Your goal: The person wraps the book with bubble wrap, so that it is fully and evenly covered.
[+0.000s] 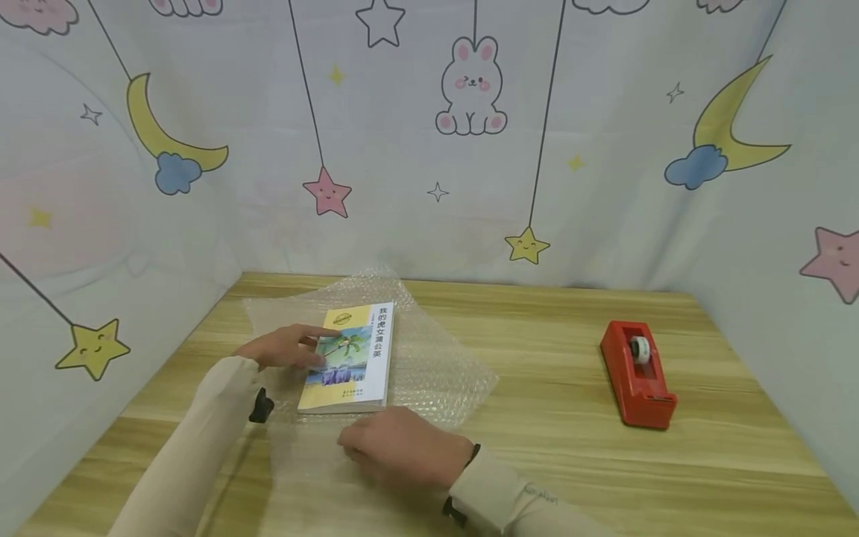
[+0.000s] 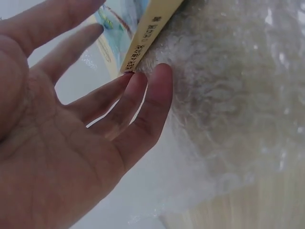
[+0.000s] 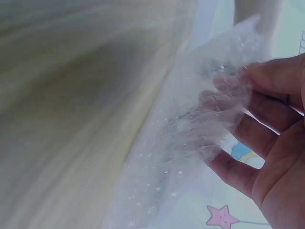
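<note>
A paperback book (image 1: 352, 358) with a yellow, blue and white cover lies face up on a sheet of clear bubble wrap (image 1: 436, 365). My left hand (image 1: 285, 347) rests at the book's left side, its fingers spread over the cover and against the spine (image 2: 147, 36). In the left wrist view the fingers of that hand (image 2: 90, 119) are only loosely bent. Just in front of the book's near edge, my right hand (image 1: 406, 447) pinches the near part of the bubble wrap between thumb and fingers. The right wrist view shows the film (image 3: 190, 129) covering those fingertips.
A red tape dispenser (image 1: 637, 377) with a roll of tape (image 1: 640, 350) stands on the right of the wood-grain table (image 1: 537, 343). White curtains (image 1: 403, 149) printed with stars, moons and a rabbit enclose the table at the back and sides.
</note>
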Tool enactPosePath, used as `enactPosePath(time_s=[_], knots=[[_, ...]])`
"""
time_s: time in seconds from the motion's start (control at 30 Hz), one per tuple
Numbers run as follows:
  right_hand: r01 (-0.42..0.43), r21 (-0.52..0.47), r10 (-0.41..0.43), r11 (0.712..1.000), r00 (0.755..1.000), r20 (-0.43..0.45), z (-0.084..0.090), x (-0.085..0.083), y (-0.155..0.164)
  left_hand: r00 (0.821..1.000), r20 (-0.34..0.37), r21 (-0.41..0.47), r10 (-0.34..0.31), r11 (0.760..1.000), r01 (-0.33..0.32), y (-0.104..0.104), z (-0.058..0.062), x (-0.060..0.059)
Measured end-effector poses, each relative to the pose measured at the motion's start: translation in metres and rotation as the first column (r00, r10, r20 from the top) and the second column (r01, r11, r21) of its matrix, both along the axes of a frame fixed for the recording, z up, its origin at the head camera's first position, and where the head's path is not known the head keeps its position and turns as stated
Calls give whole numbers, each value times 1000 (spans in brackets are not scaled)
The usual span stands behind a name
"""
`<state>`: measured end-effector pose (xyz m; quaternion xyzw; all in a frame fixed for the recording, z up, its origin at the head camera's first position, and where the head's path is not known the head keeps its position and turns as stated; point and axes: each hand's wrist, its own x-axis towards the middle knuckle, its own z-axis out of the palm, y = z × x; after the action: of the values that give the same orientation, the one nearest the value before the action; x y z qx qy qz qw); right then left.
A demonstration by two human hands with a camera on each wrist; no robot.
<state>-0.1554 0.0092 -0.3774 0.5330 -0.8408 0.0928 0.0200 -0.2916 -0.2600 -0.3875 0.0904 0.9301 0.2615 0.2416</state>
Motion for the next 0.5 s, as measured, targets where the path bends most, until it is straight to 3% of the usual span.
enactPosePath(time_s=[0.27, 0.5], knots=[[87, -133, -65, 987, 984, 165, 10, -18, 4, 996, -18, -19, -84, 996, 84, -1, 4, 5], [138, -180, -83, 974, 955, 285, 13, -31, 5, 994, -25, -21, -103, 994, 103, -2, 4, 6]])
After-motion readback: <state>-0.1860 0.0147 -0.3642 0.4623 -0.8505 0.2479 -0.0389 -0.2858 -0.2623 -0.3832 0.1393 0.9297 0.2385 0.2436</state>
